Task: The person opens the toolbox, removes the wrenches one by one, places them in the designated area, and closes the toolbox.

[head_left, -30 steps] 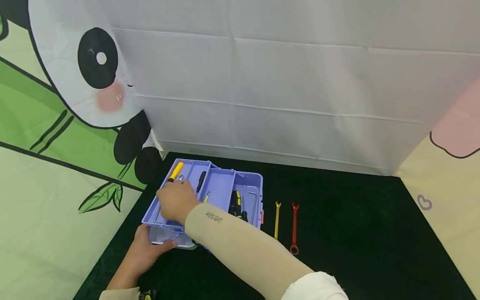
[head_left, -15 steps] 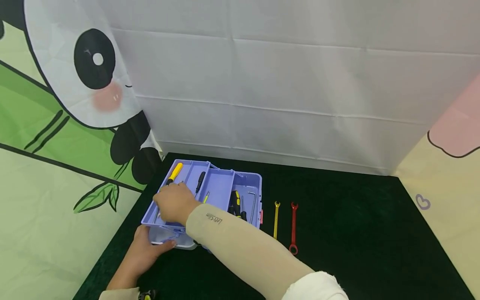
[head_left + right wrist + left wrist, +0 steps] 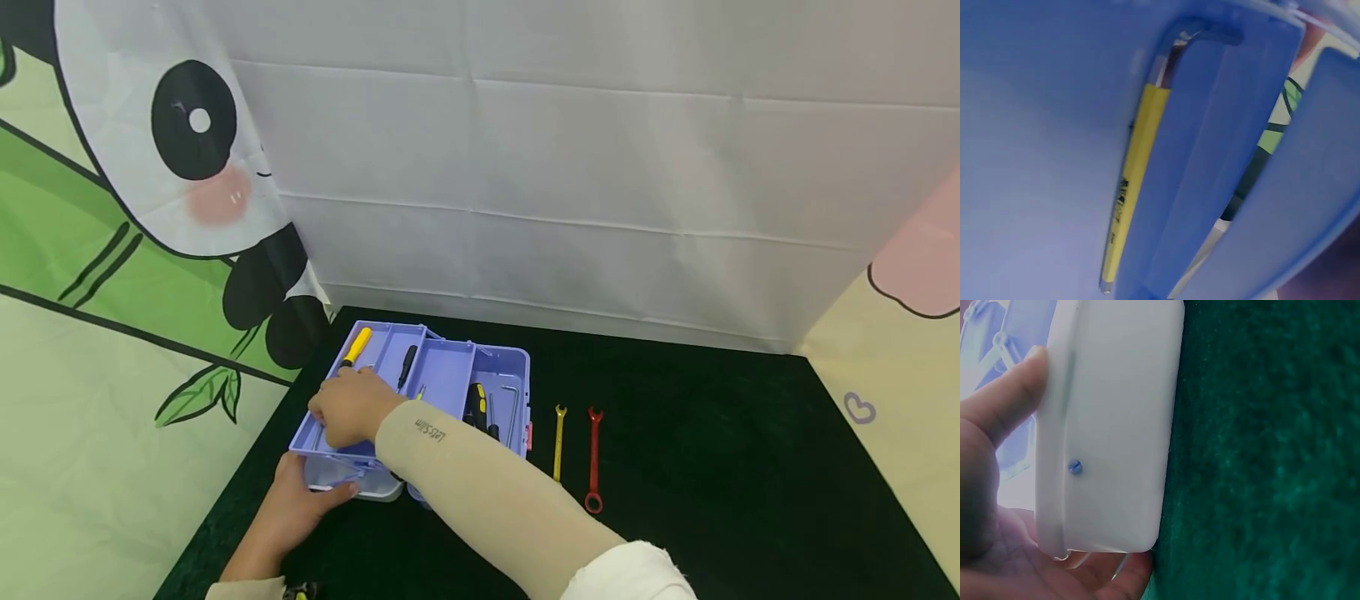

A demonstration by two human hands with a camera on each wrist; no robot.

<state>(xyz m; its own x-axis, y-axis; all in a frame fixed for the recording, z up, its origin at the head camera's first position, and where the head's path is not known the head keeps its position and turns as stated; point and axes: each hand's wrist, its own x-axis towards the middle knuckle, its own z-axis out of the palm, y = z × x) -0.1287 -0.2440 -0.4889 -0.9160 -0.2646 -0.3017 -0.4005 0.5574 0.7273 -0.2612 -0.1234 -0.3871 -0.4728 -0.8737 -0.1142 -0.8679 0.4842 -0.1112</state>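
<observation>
The left hand [image 3: 296, 504] is gripping the toolbox [image 3: 442, 367] at near-left corner; the right hand [image 3: 352, 408] is reaching inside it, its grip being hidden.

The left hand [image 3: 298, 504] grips the toolbox [image 3: 444, 377] at 8 o'clock; the right hand [image 3: 351, 408] is inside at 9. The yellow wrench [image 3: 558, 443] and red wrench [image 3: 594, 460] lie beyond 3.

From above and behind the left hand [image 3: 300, 504] and right hand [image 3: 354, 407], the desk [image 3: 712, 467] is faced forward and down in the head view. The box [image 3: 1116, 437], shared by all three views, is seen closely sideways from the left wrist; its tray [image 3: 1035, 187], closely from the right.
</observation>
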